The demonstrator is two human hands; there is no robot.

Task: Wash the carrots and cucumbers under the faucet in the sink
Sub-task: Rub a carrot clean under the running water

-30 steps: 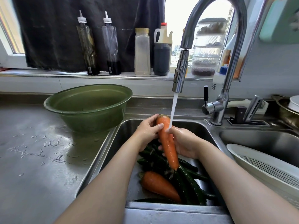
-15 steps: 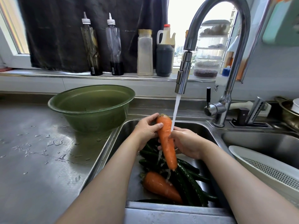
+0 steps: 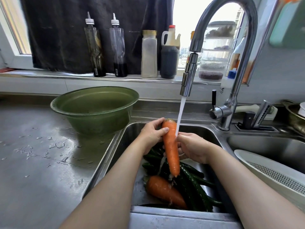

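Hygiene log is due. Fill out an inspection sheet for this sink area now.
Surface: wet stainless steel counter, droplets scattered; steel sink beside it.
Job's things: long orange carrot held under the running stream from the chrome gooseneck faucet; second orange carrot and dark green cucumbers lying in the sink.
Clutter: round green plastic basin on the counter; white perforated colander in the right basin; row of bottles on the sill.
Grippers: left hand grips the carrot's top; right hand holds its middle.
Cables: nothing seen.
Surroundings: dark curtain, bright window behind.
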